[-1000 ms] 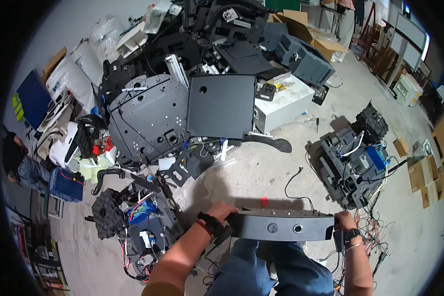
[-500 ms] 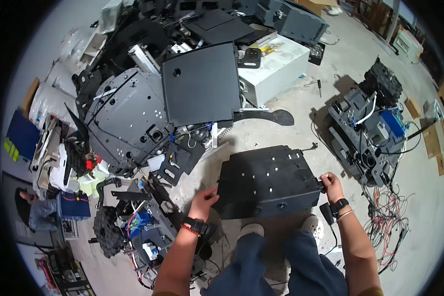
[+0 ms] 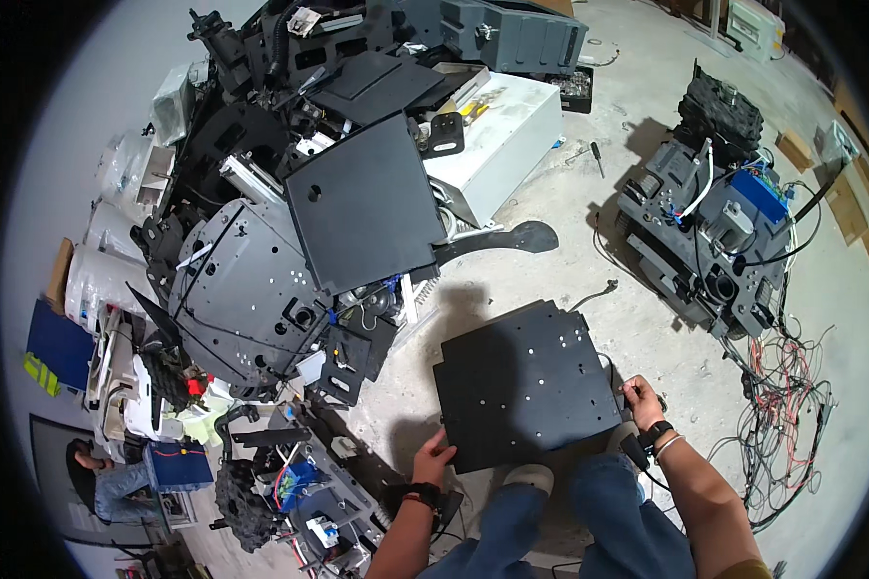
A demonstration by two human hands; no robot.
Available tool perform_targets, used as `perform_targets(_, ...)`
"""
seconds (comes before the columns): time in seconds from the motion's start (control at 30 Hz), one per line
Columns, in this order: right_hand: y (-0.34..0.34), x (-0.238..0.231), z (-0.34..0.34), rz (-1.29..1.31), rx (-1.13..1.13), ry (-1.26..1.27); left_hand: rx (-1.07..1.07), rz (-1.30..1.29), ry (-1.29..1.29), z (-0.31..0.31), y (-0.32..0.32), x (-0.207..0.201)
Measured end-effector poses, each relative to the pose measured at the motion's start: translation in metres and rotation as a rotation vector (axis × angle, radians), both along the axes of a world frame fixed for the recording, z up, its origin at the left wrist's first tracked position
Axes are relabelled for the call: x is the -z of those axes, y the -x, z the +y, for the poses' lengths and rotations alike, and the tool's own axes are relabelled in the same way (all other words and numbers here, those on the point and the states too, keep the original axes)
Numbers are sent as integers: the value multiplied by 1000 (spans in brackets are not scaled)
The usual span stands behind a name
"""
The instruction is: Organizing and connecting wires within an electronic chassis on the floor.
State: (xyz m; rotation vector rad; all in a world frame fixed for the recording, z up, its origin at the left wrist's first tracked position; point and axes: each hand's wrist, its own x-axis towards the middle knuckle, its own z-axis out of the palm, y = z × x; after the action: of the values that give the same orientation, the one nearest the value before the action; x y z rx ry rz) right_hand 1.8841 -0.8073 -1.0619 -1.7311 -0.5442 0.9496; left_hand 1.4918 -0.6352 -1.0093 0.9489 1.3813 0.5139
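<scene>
A black metal panel with small holes and a notched edge is in front of my shoes, its face turned up. The near left corner is pinched by my left hand, thumb and fingers at its edge. At the right side, my right hand has its fingers closed at the panel's edge; the exact grip is partly hidden. A thin dark cable sticks out past the far right corner. My shadow covers part of the panel and the floor to its left.
A heap of machine parts fills the left, with a large grey panel leaning on a round grey plate. A wheeled chassis and tangled wires lie right. Beyond are a white box and screwdriver. Another person sits far left.
The black panel has tilted and turned, so its near flange no longer shows and its face looks broader. My left hand has moved down and right with its corner; my right hand has lowered slightly.
</scene>
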Motion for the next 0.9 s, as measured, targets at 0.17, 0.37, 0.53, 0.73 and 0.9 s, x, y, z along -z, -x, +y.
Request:
perform_targets(0.17, -2, 25, 24, -54, -44, -63, 38, 135, -28, 6, 6, 5)
perform_targets(0.37, -7, 70, 24, -72, -127, 51, 65, 269, 4, 9, 25, 52)
perform_targets(0.53, -9, 40, 31, -28, -192, 61, -6, 211, 15, 9, 20, 38)
perform_targets(0.73, -9, 41, 22, -71, -208, 126, 34, 323, -97, 6, -9, 23)
perform_targets(0.9, -2, 15, 21, -313, -283, 369, 128, 571, -154, 19, -10, 27)
